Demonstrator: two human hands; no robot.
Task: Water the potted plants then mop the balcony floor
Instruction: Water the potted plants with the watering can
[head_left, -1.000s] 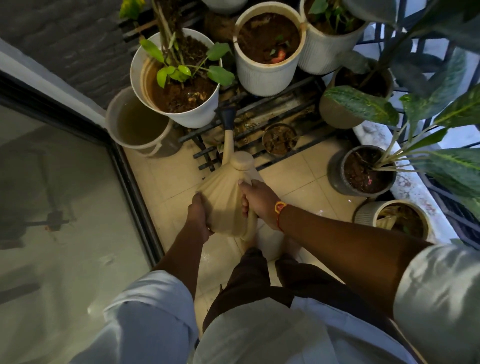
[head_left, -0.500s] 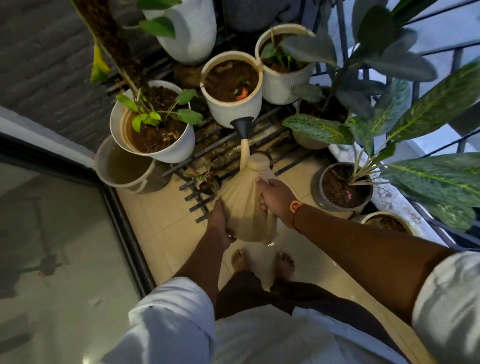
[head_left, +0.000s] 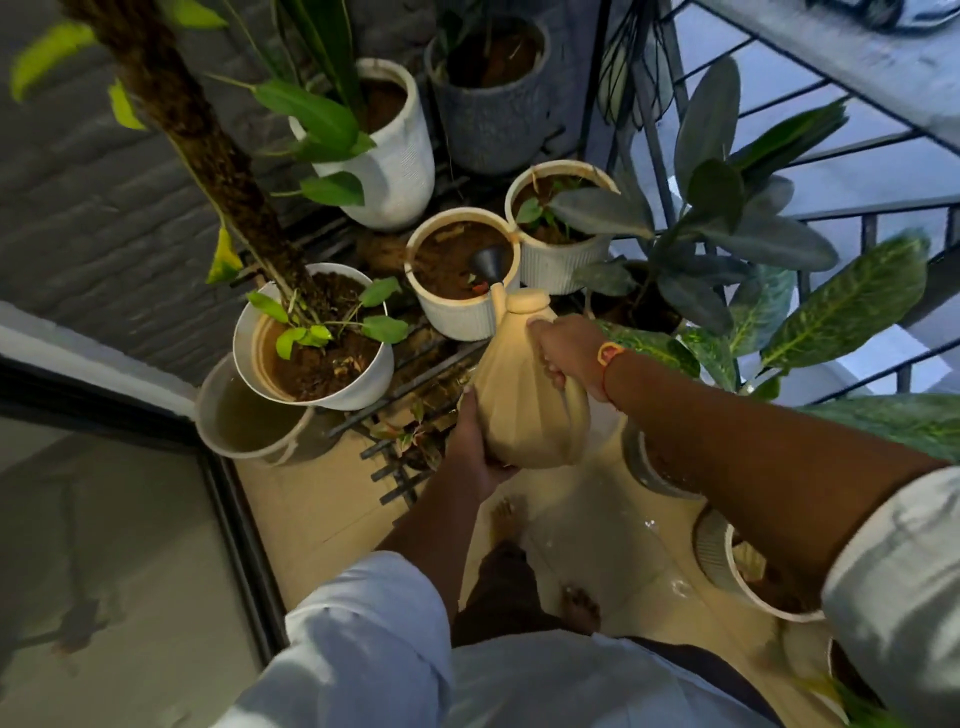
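Ribbed beige watering can (head_left: 524, 400) (black funnel rose) over soil in fluted white pot (head_left: 457, 317).

Seven pots (head_left: 462, 312), one watering can (head_left: 524, 410), one bucket (head_left: 244, 431)

Wet tiled floor (head_left: 311, 499) bears bucket (head_left: 244, 415), pots.

Both hands tilt a cream ribbed plastic watering can (head_left: 524, 400), its black funnel-shaped spout (head_left: 491, 262) over a white ribbed soil-filled pot (head_left: 457, 312).
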